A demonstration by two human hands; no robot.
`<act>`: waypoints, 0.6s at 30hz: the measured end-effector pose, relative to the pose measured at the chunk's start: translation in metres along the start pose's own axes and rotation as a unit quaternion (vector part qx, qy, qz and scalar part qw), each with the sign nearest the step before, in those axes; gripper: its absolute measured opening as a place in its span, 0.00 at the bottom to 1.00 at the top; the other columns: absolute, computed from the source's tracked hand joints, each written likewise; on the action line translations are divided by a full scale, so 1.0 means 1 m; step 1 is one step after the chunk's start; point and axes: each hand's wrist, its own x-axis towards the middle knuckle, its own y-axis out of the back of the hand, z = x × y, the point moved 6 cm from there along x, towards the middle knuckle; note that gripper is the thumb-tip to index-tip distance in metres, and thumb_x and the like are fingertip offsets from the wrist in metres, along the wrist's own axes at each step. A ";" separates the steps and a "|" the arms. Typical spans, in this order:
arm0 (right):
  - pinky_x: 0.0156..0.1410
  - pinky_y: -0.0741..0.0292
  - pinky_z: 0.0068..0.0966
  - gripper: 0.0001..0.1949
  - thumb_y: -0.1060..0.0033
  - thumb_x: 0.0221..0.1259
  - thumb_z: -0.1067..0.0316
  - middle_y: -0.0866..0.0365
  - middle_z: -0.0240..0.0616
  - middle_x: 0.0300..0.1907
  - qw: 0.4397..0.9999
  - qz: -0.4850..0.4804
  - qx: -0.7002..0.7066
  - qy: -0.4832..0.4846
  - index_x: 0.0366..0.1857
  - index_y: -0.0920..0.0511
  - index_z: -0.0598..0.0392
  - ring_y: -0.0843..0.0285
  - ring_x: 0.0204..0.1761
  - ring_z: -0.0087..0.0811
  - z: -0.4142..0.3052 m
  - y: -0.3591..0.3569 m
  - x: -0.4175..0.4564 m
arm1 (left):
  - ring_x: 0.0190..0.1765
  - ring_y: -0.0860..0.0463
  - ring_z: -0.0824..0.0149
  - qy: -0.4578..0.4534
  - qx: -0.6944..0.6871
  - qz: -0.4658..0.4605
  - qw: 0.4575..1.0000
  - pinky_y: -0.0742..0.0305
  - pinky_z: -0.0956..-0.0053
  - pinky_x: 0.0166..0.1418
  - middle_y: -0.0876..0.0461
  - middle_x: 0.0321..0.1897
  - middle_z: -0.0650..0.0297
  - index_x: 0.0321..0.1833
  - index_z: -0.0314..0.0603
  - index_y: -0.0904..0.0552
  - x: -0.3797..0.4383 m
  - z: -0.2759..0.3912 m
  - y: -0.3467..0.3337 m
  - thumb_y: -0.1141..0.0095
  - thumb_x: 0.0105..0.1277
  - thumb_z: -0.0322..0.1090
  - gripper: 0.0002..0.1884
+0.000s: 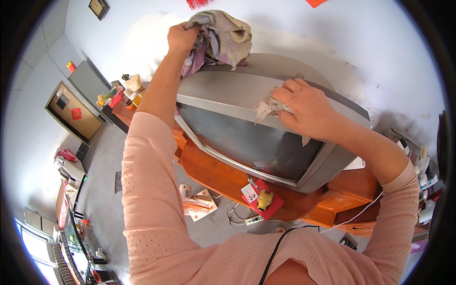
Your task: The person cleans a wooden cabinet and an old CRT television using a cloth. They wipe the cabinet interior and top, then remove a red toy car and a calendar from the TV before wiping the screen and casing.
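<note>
A grey CRT television (221,87) stands before me, its dark screen (245,142) facing my body. My left hand (183,37) grips a bunched, stained cloth (228,39) in beige and mauve over the far left part of the casing; its lower folds appear to rest on the top. Under the fingers of my right hand (304,107) is a crumpled whitish rag (269,107), pressed against the top front edge of the television. A loose end of the rag hangs down over the screen's upper right. The palm hides part of that rag.
The television sits on an orange-brown wooden cabinet (206,160). On its front ledge lie a red booklet (274,210), a card with a photo (249,192) and a yellow mask-shaped figure (265,200). A power strip (254,219) and cables lie on the floor below, near a fan (196,205).
</note>
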 end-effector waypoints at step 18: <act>0.47 0.25 0.41 0.13 0.42 0.56 0.63 0.25 0.41 0.40 1.000 0.005 0.000 0.003 0.45 0.25 0.51 0.26 0.47 0.44 -0.002 0.002 0.000 | 0.60 0.22 0.54 -0.046 -0.416 0.108 0.902 0.23 0.55 0.64 0.24 0.60 0.55 0.63 0.45 0.31 0.087 -0.016 0.214 0.54 0.71 0.23 0.19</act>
